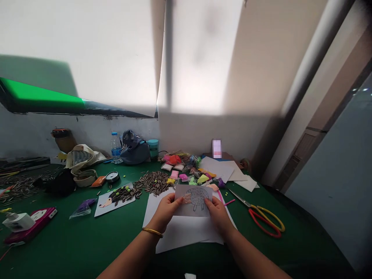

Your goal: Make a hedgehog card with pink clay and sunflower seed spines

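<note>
Precariously, in the head view, the left hand (165,211) and right hand (218,217) hold a hedgehog-outline paper card (197,199) in a narrow pinch above white paper sheets (180,234), where a loosened grip could let the clear plastic scrap (187,198) by the left fingers slip off.

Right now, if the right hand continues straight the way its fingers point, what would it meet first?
The right hand is already on the card with the hedgehog drawing, so it meets that card first. Past the card, the line probably reaches the yellow packet, but depth is unclear.
</note>
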`<state>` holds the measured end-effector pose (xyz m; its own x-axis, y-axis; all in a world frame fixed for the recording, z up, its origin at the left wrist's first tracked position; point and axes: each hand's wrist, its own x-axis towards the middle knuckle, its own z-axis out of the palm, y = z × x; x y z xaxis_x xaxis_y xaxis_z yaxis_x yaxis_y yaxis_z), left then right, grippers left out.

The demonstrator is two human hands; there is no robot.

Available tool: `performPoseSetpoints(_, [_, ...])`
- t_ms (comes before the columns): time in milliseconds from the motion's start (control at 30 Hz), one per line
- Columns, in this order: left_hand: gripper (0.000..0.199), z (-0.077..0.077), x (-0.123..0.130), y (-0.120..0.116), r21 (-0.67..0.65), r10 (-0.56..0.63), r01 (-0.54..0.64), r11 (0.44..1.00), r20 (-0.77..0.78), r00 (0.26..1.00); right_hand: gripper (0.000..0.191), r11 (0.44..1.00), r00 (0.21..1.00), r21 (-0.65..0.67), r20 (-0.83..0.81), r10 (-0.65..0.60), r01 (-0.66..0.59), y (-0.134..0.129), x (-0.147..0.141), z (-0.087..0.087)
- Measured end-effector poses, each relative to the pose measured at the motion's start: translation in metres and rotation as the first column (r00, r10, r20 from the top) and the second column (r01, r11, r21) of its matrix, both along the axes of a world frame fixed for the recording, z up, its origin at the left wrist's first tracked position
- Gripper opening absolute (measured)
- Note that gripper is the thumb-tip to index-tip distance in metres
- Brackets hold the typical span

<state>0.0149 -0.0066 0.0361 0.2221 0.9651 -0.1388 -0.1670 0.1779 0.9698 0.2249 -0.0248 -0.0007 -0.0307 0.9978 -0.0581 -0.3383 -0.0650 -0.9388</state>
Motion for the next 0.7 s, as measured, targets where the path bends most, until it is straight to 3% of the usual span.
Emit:
performPoseSetpoints(133, [0.052,-0.014,0.002,0.007,0.008,-0.015,0.015,1.000,0.005,1.000,0.041,0.999,0.999,0.031,0.002,-0.037,0.037,0.006,0.001,-0.014])
performPoseSetpoints(400, [0.058,-0.043,0.000,0.017,0.056,0.034,-0.037,0.998,0.048,0.998,0.040,0.998,1.000,0.054,0.018,0.025,-0.026,0.001,-0.001,-0.008])
performPoseSetpoints(700, [0.057,-0.046,0.002,0.013,0.052,0.014,-0.021,0.998,0.122,0.992,0.044,0.995,0.997,0.092,0.073,0.037,-0.044,0.001,-0.003,-0.012])
